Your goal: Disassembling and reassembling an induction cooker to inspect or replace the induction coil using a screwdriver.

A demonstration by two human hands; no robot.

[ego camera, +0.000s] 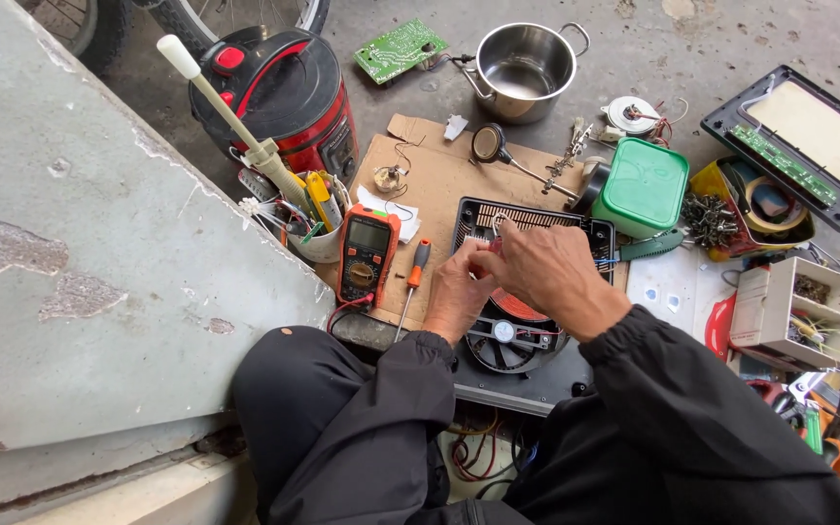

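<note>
My left hand [459, 290] and my right hand [548, 274] meet over an opened black appliance base [537, 389] with a round fan [504, 335] and a red coil under them. Both hands pinch a thin pale wire [498, 226] that loops up above the fingers. A vented black plastic grille [535, 216] lies just beyond the hands. An orange multimeter [367, 255] and an orange-handled screwdriver [414, 280] lie on cardboard to the left of my left hand.
A red and black cooker [279, 92], a green circuit board [400, 49] and a steel pot [524, 68] stand at the back. A green box [644, 185], a parts tray [791, 311] and a black panel [809, 146] sit right. A grey slab [80, 272] fills the left.
</note>
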